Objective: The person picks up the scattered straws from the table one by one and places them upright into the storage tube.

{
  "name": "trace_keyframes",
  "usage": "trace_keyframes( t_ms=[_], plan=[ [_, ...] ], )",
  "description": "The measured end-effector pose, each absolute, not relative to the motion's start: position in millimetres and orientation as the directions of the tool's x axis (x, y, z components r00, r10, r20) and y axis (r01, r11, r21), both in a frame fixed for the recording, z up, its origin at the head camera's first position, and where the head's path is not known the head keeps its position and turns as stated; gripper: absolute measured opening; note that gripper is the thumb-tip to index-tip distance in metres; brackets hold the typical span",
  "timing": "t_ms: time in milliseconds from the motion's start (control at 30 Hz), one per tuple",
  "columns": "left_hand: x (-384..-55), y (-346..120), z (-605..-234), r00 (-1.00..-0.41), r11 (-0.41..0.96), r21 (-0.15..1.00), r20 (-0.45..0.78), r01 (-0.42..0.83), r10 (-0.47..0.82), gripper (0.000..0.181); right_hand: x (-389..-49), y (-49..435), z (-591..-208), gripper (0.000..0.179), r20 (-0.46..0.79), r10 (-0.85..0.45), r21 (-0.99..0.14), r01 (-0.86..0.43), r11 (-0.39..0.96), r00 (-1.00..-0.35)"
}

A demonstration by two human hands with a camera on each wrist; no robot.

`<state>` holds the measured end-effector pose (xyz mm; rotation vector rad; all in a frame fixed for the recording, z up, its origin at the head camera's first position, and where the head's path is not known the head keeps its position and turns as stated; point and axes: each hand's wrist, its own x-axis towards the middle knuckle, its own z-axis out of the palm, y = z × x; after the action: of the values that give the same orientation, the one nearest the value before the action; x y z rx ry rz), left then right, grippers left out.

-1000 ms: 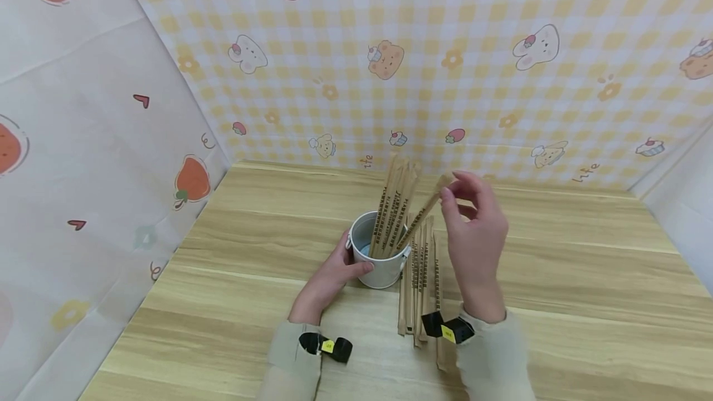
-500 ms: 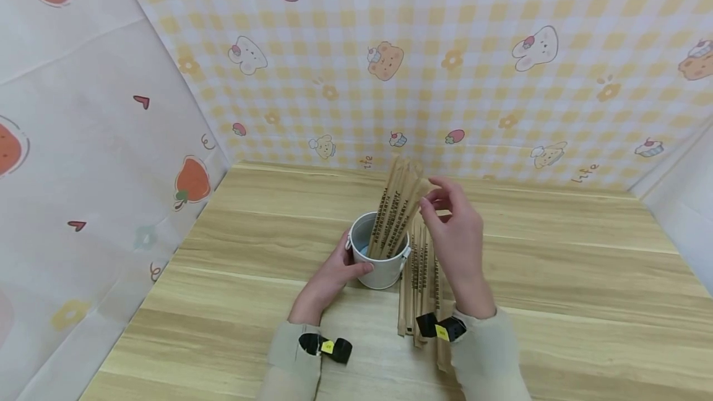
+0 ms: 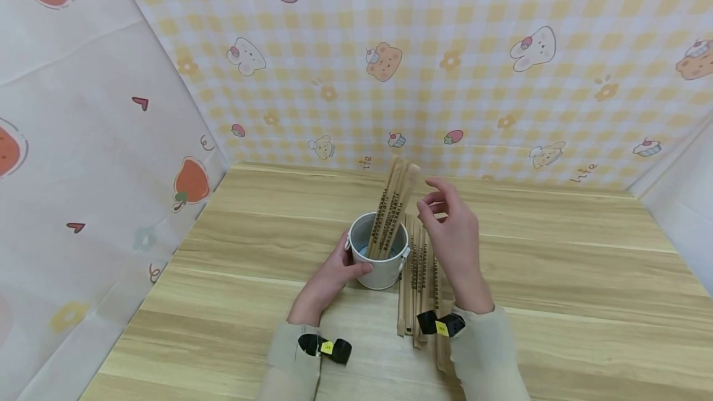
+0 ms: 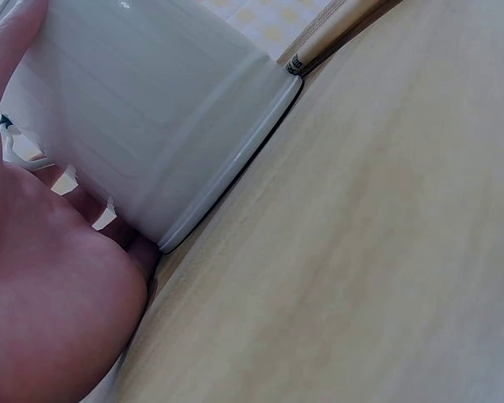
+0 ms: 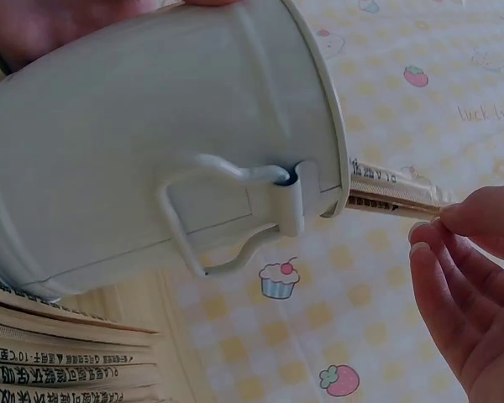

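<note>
A small white metal bucket (image 3: 381, 274) stands on the table, gripped at its left side by my left hand (image 3: 328, 271), thumb across the front near the rim. In the left wrist view the palm lies close to the bucket wall (image 4: 151, 109). Several paper-wrapped straws (image 3: 392, 209) lean in the bucket, their upper ends tilted right. My right hand (image 3: 453, 240) hovers right of them, thumb and fingers loosely bent, with a gap to the straws in the head view. The right wrist view has the fingertips (image 5: 422, 243) overlapping the straw ends.
More wrapped straws (image 3: 418, 289) lie side by side on the wooden table (image 3: 585, 277), right of the bucket and partly under the right forearm. A wire side handle (image 5: 181, 227) sticks out from the bucket. Patterned cloth (image 3: 312, 79) hangs behind the table.
The right hand has moved left with a wrapped straw, brought it against the others in the bucket and let go. The left hand has stayed on the bucket.
</note>
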<state>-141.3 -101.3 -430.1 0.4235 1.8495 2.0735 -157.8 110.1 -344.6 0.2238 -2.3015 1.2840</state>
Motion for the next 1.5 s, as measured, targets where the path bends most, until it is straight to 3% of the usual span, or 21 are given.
trace_keyframes(
  t_ms=[367, 767, 1100, 1500],
  plan=[
    [-140.8, -101.1, -429.2, -0.902, -0.086, 0.995, -0.005, -0.047, 0.431, 0.082, -164.4, 127.7, -353.3, 0.033, 0.394, 0.097, -0.786, -0.281, 0.55, -0.914],
    [-140.6, -101.6, -429.9, -0.904, -0.097, 0.994, 0.005, -0.04, 0.428, 0.083, -175.0, 139.2, -372.7, 0.037, 0.14, -0.009, -0.734, -0.11, 0.67, -0.99],
    [-139.1, -100.9, -427.4, -0.909, -0.072, 0.997, -0.008, -0.042, 0.417, 0.083, -179.8, 145.1, -389.9, 0.046, 0.031, -0.074, -0.636, -0.077, 0.768, -0.997],
    [-139.1, -100.8, -427.9, -0.906, -0.082, 0.996, -0.003, -0.041, 0.423, 0.083, -180.4, 148.7, -398.1, 0.053, -0.101, -0.104, -0.612, -0.021, 0.791, -0.989]
  ],
)
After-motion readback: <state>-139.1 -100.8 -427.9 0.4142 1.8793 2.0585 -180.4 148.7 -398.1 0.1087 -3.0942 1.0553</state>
